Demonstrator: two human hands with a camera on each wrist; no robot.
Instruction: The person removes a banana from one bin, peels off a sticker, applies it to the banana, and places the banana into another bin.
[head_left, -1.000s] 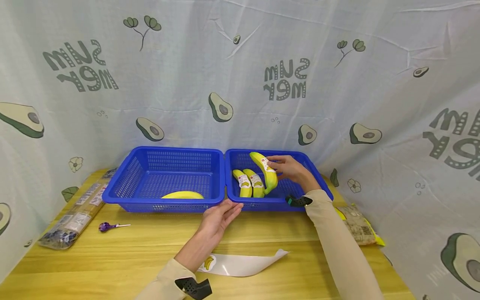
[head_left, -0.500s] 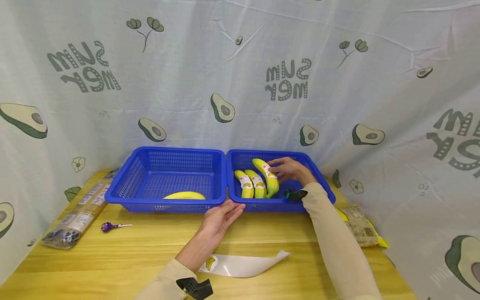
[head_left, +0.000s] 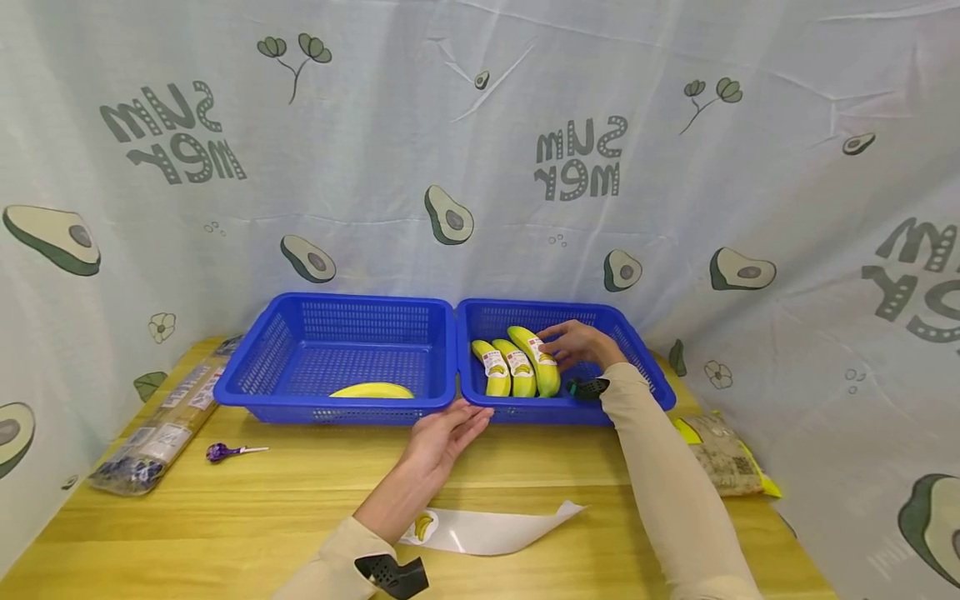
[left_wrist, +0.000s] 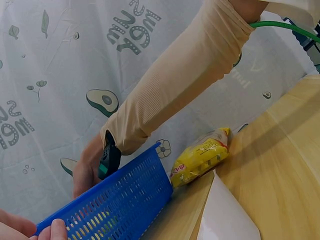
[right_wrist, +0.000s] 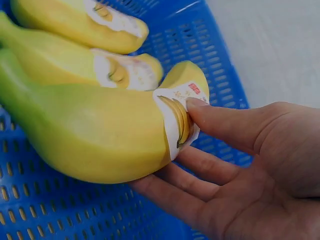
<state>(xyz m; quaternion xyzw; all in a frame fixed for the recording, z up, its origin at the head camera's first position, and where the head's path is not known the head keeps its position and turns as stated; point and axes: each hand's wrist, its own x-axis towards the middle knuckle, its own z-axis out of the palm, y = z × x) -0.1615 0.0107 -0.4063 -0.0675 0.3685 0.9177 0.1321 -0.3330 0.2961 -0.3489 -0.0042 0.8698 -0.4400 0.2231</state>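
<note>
Behind a yellow wooden table (head_left: 247, 517) hangs an avocado curtain (head_left: 375, 167), and the right hand (head_left: 581, 344) pinches a stickered banana (head_left: 538, 362) in the right blue basket (head_left: 652, 379), while the left hand (head_left: 442, 433) lies flat, fingers straight, at that basket's front edge.

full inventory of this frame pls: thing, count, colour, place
baskets: 2, blue, side by side at table's back
labelled bananas: 3, yellow, right basket
plain banana: 1, yellow, left basket
sticker sheet: 1, white, table front
lollipop: 1, purple, table left
clear pack: 1, far left edge
yellow pack: 1, right of baskets
table: 1, wood
left hand: open, at basket fronts
right hand: grip on rightmost labelled banana
</note>
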